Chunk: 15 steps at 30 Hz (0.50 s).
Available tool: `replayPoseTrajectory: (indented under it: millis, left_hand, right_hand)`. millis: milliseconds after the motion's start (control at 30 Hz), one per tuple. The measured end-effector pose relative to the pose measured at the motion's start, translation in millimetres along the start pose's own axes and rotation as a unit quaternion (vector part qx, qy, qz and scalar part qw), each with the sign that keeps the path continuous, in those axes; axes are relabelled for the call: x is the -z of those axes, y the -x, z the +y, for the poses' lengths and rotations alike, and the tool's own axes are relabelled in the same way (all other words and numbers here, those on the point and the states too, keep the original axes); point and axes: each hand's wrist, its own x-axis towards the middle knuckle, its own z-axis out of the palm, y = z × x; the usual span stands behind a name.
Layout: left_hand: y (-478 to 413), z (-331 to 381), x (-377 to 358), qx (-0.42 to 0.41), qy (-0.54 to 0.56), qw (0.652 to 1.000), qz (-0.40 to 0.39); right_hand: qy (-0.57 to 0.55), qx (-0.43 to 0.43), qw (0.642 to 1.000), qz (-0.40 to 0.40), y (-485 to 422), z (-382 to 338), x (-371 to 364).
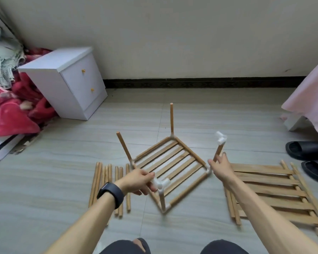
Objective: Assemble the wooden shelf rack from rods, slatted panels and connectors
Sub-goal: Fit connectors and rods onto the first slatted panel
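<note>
In the head view, the shelf frame sits on the tiled floor between the two hands: a slatted panel turned cornerwise, with a rod standing at each corner. The left hand, a dark watch on its wrist, curls its fingers round the near connector, a white piece capping the near rod at the corner closest to the person. The connector lies right at its fingertips. The right hand grips the right rod low down. The rod rises out between thumb and fingers and carries the top connector well above the grip. Loose rods lie side by side on the floor left of the frame, and spare slatted panels lie stacked under the right forearm.
</note>
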Motion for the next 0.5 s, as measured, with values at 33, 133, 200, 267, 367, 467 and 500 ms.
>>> replayPoseTrajectory:
  millis: [33, 133, 200, 267, 367, 467, 500]
  left_hand:
    - [-7.2, 6.9, -6.6, -0.012, -0.023, 1.0, -0.017]
    - [-31.9, 24.5, -9.5, -0.051, -0.12, 0.991, 0.009]
    - [-48.9, 28.9, 5.1, -0.081, -0.215, 0.963, 0.141]
    - [-59.9, 24.1, 27.6, -0.069, -0.303, 0.906, 0.288]
    - [-70.0, -4.6, 63.0, 0.003, -0.361, 0.865, 0.348]
    - [-72.3, -36.3, 83.0, 0.033, -0.28, 0.914, 0.292]
    - [-70.4, -43.6, 83.9, 0.018, -0.278, 0.916, 0.288]
  right_hand:
    - [-0.019, 0.011, 1.0, -0.009, 7.3, -7.2, -9.6]
    - [-0.137, 0.033, 0.986, -0.092, 51.5, -18.1, -40.9]
    - [-0.165, 0.054, 0.98, -0.102, 78.8, -17.5, -53.6]
    - [-0.166, 0.074, 0.981, -0.072, 93.5, -10.2, -61.5]
    - [-0.136, 0.072, 0.988, 0.009, 97.6, -1.5, -67.9]
    - [-0.087, 0.105, 0.99, 0.04, 86.3, -4.6, -63.3]
    - [-0.078, 0.105, 0.99, 0.047, 80.9, -5.8, -61.1]
